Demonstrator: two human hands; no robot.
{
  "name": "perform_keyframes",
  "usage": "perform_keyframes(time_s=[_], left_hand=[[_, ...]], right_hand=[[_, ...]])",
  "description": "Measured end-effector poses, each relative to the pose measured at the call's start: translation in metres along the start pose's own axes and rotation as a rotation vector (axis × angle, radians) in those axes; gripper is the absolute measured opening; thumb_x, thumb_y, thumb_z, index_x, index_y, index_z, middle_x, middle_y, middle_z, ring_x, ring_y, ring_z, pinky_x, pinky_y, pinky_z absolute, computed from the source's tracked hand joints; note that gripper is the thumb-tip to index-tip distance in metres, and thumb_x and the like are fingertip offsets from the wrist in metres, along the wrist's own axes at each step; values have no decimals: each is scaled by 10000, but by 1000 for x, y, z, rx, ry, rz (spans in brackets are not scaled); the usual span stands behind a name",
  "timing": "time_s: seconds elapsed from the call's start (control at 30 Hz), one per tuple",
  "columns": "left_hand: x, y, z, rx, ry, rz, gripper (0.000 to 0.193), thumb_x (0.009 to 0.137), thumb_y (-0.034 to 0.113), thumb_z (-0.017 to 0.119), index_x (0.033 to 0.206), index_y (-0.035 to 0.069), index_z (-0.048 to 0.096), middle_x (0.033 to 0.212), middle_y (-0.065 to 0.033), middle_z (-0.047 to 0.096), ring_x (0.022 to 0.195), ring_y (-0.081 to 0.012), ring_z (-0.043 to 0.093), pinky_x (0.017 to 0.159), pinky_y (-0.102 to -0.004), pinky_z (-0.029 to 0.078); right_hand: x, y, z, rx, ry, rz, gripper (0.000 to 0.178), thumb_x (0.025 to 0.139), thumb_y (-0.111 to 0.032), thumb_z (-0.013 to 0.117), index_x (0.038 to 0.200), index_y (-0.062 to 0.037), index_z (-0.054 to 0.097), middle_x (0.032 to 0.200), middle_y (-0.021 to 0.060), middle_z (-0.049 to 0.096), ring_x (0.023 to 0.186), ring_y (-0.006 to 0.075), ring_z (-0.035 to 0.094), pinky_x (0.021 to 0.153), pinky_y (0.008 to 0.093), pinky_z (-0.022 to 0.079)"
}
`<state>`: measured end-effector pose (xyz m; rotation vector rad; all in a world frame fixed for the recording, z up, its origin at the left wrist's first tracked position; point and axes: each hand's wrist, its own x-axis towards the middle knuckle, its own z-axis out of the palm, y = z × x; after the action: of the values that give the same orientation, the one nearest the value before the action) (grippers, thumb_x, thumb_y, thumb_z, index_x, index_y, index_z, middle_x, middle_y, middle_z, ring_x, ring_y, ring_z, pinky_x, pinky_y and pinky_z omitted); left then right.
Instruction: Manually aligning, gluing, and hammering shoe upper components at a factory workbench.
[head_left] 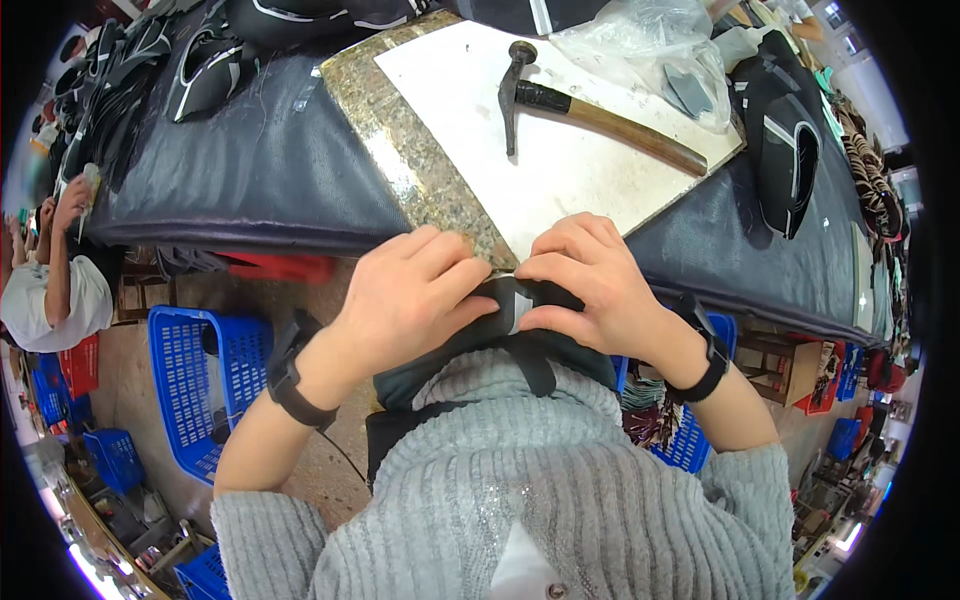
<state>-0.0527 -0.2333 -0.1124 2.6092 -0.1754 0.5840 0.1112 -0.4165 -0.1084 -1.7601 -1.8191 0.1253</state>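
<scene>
At the table's near edge, my left hand (412,300) and my right hand (597,287) pinch a black shoe upper (515,310) with a pale stripe across it. Thumbs and fingers of both hands are closed on it from either side, close together. Much of the upper is hidden behind my fingers, and a dark end hangs down toward my lap. Just beyond my hands, a hammer (600,122) with a wooden handle lies on a white board (450,85). The board rests on a speckled stone slab (375,125).
Other black uppers (208,75) lie at the far left, and one more upper (785,155) at the right. A clear plastic bag (650,50) sits on the board's far side. Blue crates (185,385) stand on the floor beside me. Another person (55,290) works at the left.
</scene>
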Motion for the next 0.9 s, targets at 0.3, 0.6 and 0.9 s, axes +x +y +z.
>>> perform_keyframes(time_s=[0.3,0.6,0.9], left_hand=[[-3,-14,5,-38,-82,38,410,678,201,814,1054,108,681,1001,-9,606,1019,-204,571,848,-364,411],[6,-22,4,-102,-126,191,408,709,192,792,1061,24,672,976,-36,593,953,-220,575,797,-356,411],[19,-17,1,-222,-211,-1,348,722,99,770,1054,55,672,867,-45,547,813,-236,524,717,-362,387]], right_hand=[[-4,12,8,87,-17,90,444,682,-365,829,1003,-105,666,1028,49,581,1037,289,527,943,432,384],[-5,23,5,81,-38,-22,334,724,-349,791,948,-116,702,954,12,564,981,242,542,923,405,375],[0,20,0,227,-26,132,314,713,-239,784,970,-117,649,994,30,589,1022,264,554,941,410,390]])
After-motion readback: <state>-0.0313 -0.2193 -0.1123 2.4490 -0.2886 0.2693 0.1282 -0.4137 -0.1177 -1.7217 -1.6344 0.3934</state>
